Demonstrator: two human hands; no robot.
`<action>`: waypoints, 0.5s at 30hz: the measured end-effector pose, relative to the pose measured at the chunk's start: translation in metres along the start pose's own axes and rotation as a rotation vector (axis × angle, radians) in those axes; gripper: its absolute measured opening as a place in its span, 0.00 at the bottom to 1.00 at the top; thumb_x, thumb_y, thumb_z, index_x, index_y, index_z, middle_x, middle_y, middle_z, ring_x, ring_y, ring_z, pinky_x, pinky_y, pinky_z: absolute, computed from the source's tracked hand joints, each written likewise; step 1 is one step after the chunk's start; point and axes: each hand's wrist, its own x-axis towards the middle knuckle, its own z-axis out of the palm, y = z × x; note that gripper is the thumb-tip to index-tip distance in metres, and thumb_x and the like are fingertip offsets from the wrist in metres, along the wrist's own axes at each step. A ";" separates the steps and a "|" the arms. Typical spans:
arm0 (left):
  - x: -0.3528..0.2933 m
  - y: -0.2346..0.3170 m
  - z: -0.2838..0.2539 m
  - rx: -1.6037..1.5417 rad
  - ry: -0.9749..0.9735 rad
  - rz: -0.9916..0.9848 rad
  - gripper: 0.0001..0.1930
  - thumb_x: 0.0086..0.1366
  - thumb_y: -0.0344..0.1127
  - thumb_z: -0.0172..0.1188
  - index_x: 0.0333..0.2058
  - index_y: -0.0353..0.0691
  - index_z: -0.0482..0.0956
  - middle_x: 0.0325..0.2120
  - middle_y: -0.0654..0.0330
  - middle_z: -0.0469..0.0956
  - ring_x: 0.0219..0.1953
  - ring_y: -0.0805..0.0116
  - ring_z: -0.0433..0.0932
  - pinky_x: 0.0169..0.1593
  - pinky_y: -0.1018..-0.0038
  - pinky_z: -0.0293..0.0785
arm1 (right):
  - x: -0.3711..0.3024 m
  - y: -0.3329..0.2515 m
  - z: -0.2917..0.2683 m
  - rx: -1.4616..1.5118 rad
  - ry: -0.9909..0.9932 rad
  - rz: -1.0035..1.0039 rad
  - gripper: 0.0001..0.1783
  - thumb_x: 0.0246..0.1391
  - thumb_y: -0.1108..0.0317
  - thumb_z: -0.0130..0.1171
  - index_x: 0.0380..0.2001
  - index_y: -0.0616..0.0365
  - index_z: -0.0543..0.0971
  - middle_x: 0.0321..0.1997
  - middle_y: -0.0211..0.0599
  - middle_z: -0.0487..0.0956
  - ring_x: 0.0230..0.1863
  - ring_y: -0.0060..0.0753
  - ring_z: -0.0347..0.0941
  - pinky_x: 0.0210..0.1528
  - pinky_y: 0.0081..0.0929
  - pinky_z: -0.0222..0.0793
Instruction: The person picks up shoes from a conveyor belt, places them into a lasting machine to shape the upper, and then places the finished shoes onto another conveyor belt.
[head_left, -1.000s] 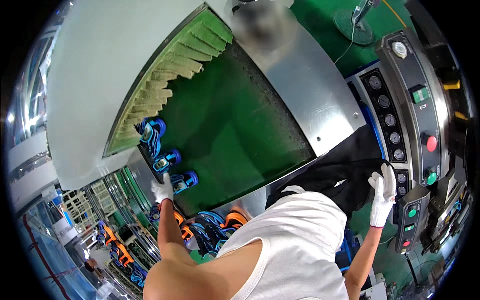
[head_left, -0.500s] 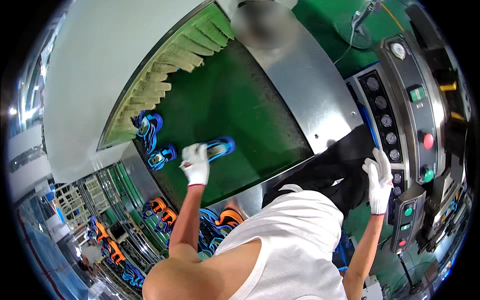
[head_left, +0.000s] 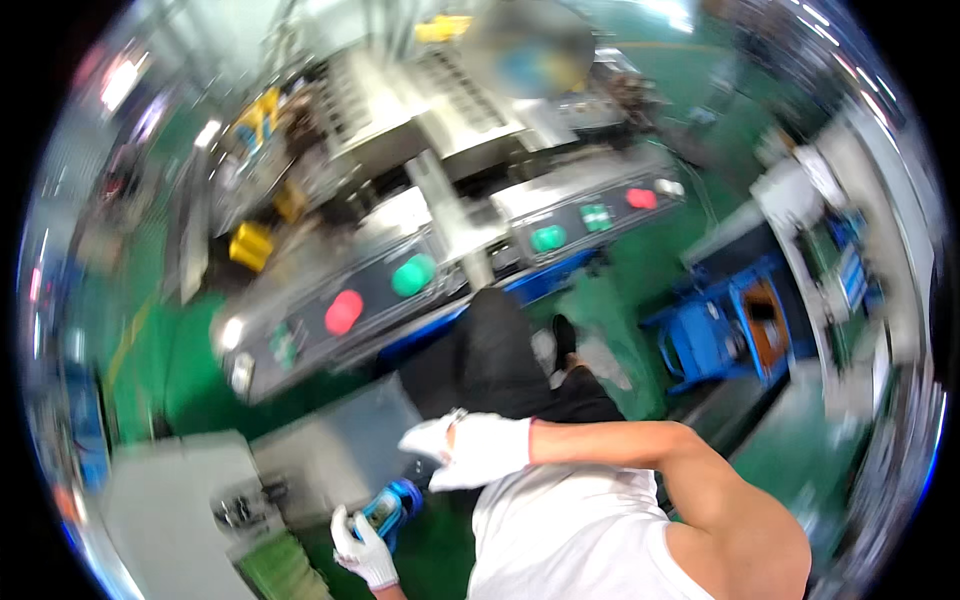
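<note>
My left hand point(head_left: 366, 552), in a white knit glove, is at the lower left and holds a blue shoe point(head_left: 400, 500) by its near side. The shoe sits at the edge of the green belt point(head_left: 440, 535), close to a metal plate. My right hand point(head_left: 475, 452), gloved in white too, reaches across in front of my waist. Its fingertips come near the shoe, above a small dark patch that I cannot make out. Blur hides how those fingers are set.
Ahead stands a machine whose control panel point(head_left: 380, 300) carries red and green buttons. A blue stool-like frame point(head_left: 715, 335) is on the right, beside a white shelf unit point(head_left: 800, 210). At the lower left, a pale machine cover point(head_left: 180, 510) adjoins green strip curtains point(head_left: 283, 572).
My view has swung right, from the belt to the machine with the buttons. My right hand has come from my right side across to near the shoe. My left hand still has the shoe.
</note>
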 end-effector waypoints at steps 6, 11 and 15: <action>0.083 0.229 0.041 -0.315 -0.249 0.792 0.15 0.64 0.32 0.70 0.47 0.32 0.84 0.39 0.47 0.85 0.41 0.48 0.85 0.48 0.60 0.81 | -0.011 0.017 -0.007 -0.233 0.410 -0.066 0.17 0.43 0.61 0.73 0.35 0.58 0.82 0.40 0.46 0.83 0.42 0.55 0.82 0.47 0.47 0.77; 0.108 0.412 0.039 -0.357 -0.618 1.236 0.23 0.60 0.31 0.72 0.54 0.34 0.80 0.47 0.48 0.84 0.42 0.54 0.85 0.52 0.64 0.80 | -0.111 0.029 -0.090 -0.077 0.804 0.279 0.34 0.52 0.40 0.72 0.42 0.64 0.79 0.34 0.53 0.82 0.36 0.56 0.83 0.41 0.46 0.79; 0.155 0.506 0.092 -0.518 -0.309 1.324 0.30 0.61 0.33 0.72 0.62 0.36 0.74 0.58 0.47 0.77 0.54 0.58 0.82 0.56 0.64 0.79 | -0.200 0.043 -0.100 0.380 0.868 0.610 0.37 0.54 0.50 0.75 0.59 0.64 0.79 0.57 0.40 0.85 0.57 0.37 0.80 0.67 0.31 0.68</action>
